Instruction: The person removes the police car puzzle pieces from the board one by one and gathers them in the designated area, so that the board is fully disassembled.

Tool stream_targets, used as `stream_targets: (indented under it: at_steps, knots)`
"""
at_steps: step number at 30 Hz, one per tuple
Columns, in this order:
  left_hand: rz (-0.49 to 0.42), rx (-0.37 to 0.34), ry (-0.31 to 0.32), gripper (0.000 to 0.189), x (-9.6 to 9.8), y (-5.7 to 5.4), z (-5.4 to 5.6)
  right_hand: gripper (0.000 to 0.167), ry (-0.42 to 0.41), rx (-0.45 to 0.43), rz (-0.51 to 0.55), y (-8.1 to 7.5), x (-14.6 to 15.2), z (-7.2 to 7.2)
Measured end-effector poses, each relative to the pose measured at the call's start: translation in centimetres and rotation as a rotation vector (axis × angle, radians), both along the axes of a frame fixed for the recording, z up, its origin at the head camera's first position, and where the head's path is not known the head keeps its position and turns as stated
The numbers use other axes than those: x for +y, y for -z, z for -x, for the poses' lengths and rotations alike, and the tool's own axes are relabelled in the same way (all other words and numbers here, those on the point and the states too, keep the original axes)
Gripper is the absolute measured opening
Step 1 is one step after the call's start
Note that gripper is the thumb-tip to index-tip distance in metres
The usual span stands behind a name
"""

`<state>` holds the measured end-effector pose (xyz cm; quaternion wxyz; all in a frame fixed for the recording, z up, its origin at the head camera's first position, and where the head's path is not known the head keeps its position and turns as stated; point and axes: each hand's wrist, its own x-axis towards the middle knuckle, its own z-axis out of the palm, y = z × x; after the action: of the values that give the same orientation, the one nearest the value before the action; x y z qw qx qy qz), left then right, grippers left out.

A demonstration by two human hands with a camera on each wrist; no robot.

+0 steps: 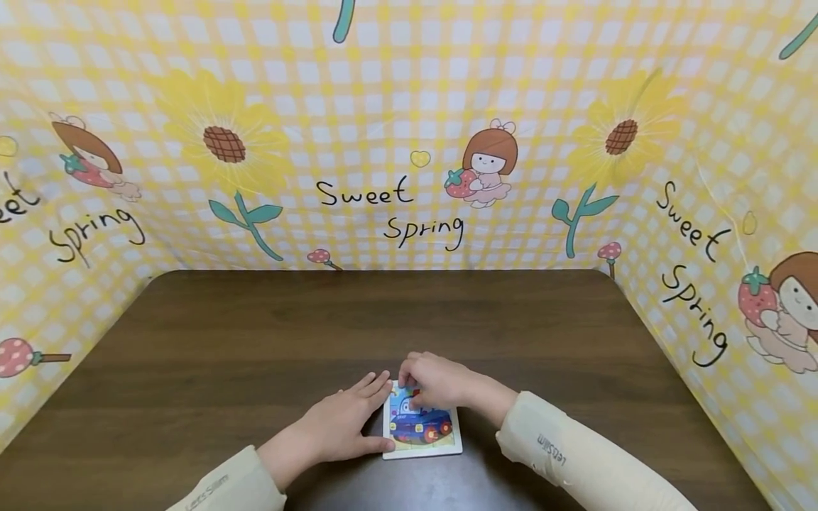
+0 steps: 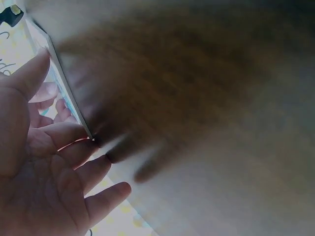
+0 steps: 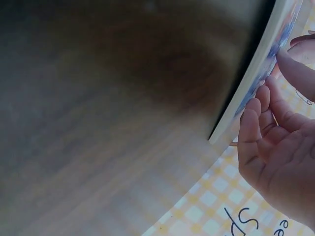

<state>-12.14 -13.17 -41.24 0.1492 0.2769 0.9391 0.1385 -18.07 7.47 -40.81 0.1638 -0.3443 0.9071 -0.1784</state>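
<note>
A small jigsaw puzzle [image 1: 420,430] in a white frame lies on the table, its picture a blue vehicle with red and orange wheels. Along the frame's left side rests my left hand [image 1: 339,426], fingers extended toward its upper left corner and thumb on its lower left corner. My right hand [image 1: 437,380] reaches over the upper part from the right, covering that corner. Its thumb and bent fingers touch the picture, also in the right wrist view, where the puzzle [image 3: 268,71] appears edge-on. Whether they pinch a piece is hidden.
The dark wooden table [image 1: 255,326] extends around the puzzle. A yellow checked cloth [image 1: 364,128] with flowers and lettering hangs along its back and both sides.
</note>
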Motion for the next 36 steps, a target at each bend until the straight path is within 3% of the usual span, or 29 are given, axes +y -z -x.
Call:
stream_targets:
  at_steps: [13,19,28,36]
  knots:
    - [-0.019,-0.015,-0.014,0.091,-0.4,0.0,0.1,0.018,0.022,0.008,-0.06,-0.3,-1.2,-0.4]
    - [-0.018,0.001,0.027,0.092,-0.6,-0.1,-0.2,0.02,0.021,-0.012,-0.093,-0.7,-1.6,-0.6]
    - [0.002,0.019,0.063,0.092,-0.5,0.1,-0.3,0.02,0.032,-0.02,-0.093,-0.7,-1.5,-0.8]
    - [-0.006,0.002,0.05,0.094,-0.4,0.2,-0.1,0.02,0.044,-0.033,-0.049,-0.4,-1.2,-0.9]
